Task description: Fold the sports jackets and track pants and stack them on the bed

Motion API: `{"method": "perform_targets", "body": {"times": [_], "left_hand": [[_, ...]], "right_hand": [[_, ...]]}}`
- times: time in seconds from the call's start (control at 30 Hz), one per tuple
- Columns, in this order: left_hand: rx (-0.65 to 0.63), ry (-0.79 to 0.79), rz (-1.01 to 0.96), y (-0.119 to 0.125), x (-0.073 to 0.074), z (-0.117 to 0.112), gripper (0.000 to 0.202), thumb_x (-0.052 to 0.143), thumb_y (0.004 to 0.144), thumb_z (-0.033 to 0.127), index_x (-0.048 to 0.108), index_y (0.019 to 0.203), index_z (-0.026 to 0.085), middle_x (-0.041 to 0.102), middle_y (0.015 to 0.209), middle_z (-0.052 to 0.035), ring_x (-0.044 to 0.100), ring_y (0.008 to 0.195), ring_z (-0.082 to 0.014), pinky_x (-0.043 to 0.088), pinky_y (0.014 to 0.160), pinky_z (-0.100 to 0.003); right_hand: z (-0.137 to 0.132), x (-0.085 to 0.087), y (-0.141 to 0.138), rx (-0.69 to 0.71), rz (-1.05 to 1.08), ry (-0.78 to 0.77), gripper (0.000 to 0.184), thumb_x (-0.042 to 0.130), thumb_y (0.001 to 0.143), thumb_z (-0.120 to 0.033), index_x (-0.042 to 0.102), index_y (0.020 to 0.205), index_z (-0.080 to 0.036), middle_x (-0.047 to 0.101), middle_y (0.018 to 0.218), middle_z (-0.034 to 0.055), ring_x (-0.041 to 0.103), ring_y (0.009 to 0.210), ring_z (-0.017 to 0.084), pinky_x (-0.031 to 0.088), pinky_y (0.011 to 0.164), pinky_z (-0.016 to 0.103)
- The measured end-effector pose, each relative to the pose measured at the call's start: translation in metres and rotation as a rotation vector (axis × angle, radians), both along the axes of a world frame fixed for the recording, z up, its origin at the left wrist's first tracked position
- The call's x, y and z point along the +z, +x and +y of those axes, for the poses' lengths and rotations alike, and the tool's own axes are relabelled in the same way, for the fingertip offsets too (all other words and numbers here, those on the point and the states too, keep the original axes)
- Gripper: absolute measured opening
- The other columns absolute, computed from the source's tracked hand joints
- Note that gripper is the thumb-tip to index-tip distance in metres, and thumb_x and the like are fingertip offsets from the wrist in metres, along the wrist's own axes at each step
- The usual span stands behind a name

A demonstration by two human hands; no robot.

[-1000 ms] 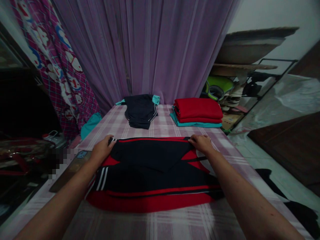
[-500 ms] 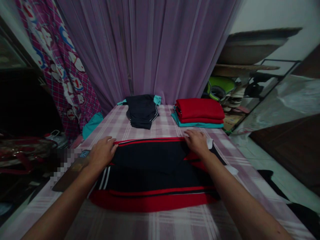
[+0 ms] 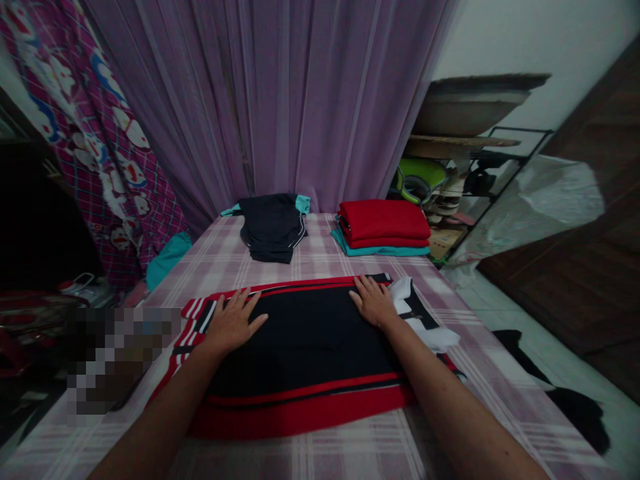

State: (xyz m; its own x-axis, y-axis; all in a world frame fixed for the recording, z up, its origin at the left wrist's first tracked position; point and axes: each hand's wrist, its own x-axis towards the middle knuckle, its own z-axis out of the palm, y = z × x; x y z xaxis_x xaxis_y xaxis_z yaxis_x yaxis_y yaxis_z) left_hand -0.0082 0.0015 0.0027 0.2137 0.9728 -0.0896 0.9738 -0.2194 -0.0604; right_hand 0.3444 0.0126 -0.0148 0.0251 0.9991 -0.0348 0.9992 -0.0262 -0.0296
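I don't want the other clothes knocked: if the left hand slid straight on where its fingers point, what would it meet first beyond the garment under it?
Probably the dark garment with turquoise parts, beyond a strip of checked tablecloth; depth is unclear, so the left hand might pass right of it.

A crosswise strip of checked tablecloth [image 3: 320, 259] left room for a hand between the flat garment [image 3: 305, 347] and the dark bundle [image 3: 273, 223] and red-topped stack [image 3: 385, 225] behind it. A lane between those piles ended at the purple curtain [image 3: 280, 100]. Above the garment, the space between the left hand [image 3: 234, 321] and right hand [image 3: 375, 303] was open, flanked by both forearms. A partly pixelated dark object narrowed the left side; bare cloth bordered the right forearm.
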Motion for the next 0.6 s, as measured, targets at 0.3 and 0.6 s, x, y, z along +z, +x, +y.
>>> {"method": "perform_targets", "body": {"times": [0.3,0.6], "left_hand": [[0.004,0.03,0.016,0.004,0.0,-0.001,0.074,0.033,0.092,0.064,0.034,0.152,0.021,0.031,0.159,-0.0137,0.026,0.147,-0.0325,0.017,0.116,-0.058],[0.008,0.033,-0.002,0.004,0.0,-0.002,0.074,0.034,0.092,0.065,0.033,0.152,0.023,0.032,0.158,-0.0129,0.027,0.146,-0.0321,0.018,0.116,-0.057]], "right_hand": [[0.0,0.018,-0.015,-0.039,-0.001,0.079,0.06,0.027,0.1,-0.049,0.038,0.15,-0.018,0.032,0.158,0.016,0.026,0.146,0.03,0.019,0.115,0.056],[0.009,0.005,0.017,0.032,-0.059,0.014,0.056,0.025,0.1,-0.048,0.037,0.15,-0.025,0.036,0.157,0.0116,0.03,0.144,0.027,0.02,0.115,0.054]]}}
